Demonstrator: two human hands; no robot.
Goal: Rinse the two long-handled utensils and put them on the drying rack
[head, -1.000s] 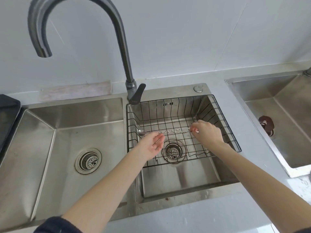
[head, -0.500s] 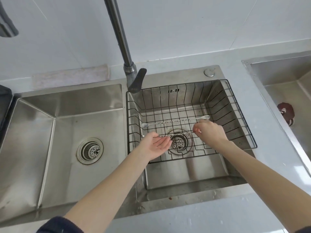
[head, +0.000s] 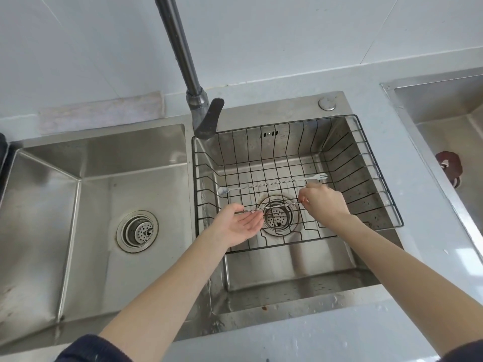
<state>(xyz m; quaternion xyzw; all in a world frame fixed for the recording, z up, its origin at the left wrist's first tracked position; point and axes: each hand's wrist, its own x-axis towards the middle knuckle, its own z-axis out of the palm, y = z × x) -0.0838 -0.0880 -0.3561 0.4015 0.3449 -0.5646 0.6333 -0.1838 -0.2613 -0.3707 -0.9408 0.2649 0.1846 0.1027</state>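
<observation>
A black wire drying rack (head: 386, 194) sits inside the right basin. One long twisted-handle utensil (head: 271, 183), spoon at its left end and fork at its right, lies across the rack's bottom wires. A second long twisted utensil (head: 277, 206) hangs just above the rack over the drain. My right hand (head: 324, 202) pinches its right end. My left hand (head: 240, 226) is palm up with fingers apart, and the utensil's left end rests on its fingers.
The dark faucet (head: 193, 95) stands behind the rack with its lever (head: 210, 121) down; no water runs. The left basin (head: 78, 205) has a drain strainer (head: 137, 231). Another sink (head: 449, 142) with a brown object (head: 449, 165) lies at right.
The first utensil was set down on the rack and my right hand let it go. Both hands drew back toward me and now carry the second utensil over the drain. The camera tilted down.
</observation>
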